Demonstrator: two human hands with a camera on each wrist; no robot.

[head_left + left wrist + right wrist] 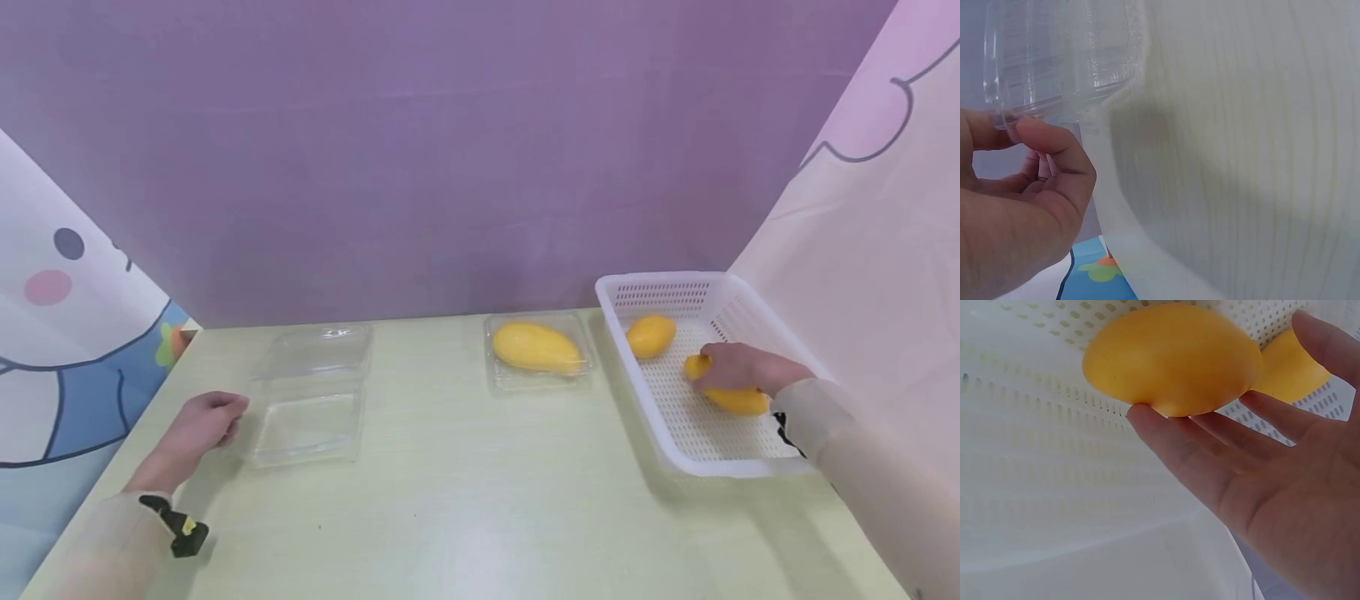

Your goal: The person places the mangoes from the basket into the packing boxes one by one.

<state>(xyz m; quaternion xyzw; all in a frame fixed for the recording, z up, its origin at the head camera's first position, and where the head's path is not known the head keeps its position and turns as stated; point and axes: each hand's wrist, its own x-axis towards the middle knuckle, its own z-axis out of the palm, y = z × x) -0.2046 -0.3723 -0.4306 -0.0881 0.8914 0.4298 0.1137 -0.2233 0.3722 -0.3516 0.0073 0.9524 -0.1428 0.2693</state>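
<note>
My left hand (pixel 198 429) pinches the edge of an opened clear plastic clamshell box (pixel 307 425) between thumb and forefinger, as the left wrist view shows with the box wall (pixel 1060 56). Inside a white perforated basket (pixel 633 375), my right hand (pixel 742 367) reaches over a yellow mango (pixel 738 402). The right wrist view has its fingertips touching the side of that mango (pixel 1172 359), with the thumb (pixel 1329 347) held away. A second mango (pixel 651 336) lies farther back in the basket. Another mango (pixel 534 347) sits in a second clear box (pixel 510 383) left of the basket.
A pale wooden table (pixel 450 483) carries everything. Behind it stands a purple backdrop (pixel 450 167), with printed cloth panels (pixel 67 333) at the left and right sides. The basket stands close to the right panel (pixel 877 275).
</note>
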